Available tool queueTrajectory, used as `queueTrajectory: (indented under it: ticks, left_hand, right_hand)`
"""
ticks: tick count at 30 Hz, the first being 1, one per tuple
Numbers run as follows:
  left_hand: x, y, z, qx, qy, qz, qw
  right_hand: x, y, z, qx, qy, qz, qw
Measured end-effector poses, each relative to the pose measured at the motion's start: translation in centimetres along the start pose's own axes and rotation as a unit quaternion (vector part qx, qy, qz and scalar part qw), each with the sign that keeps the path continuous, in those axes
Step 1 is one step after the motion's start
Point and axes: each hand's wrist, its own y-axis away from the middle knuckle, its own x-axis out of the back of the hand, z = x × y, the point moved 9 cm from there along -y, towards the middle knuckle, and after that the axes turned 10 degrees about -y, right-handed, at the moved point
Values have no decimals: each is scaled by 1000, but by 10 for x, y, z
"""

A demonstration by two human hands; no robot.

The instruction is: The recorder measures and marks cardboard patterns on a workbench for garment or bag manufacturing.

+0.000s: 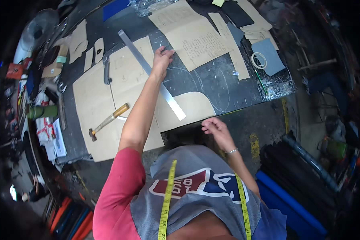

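My left hand (163, 62) reaches over the dark table, its fingers loosely bent and apart, with nothing seen in them. Beside it, a long metal ruler (172, 102) lies slantwise across brown pattern paper (96, 90). The forearm crosses above both. At the near table edge, my right hand (217, 130) hovers with curled fingers; whatever they may hold is hidden. Close by is a paper piece with a rounded corner (196, 105). Left of my forearm, a wooden-handled hammer (110, 118) and a dark-handled tool with a thin shaft (107, 72) rest on the paper.
Written-on brown paper (202, 46) covers the back middle. A tape roll (259, 61) sits on a grey piece (270, 60) at right. A green bottle (43, 111) stands left. Yellow measuring tape (167, 200) hangs down my front. Dark and blue rolls (288, 200) are at lower right.
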Motion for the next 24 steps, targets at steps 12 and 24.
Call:
queueTrajectory:
  ticks: [12,24]
  left_hand:
    - [-13,-5,6,-49,-114,124,985]
    - [1,-37,17,-16,-84,93,992]
  right_hand:
    - [119,-6,-88,88,36,58,994]
    - [111,-34,-90,81,167,53,981]
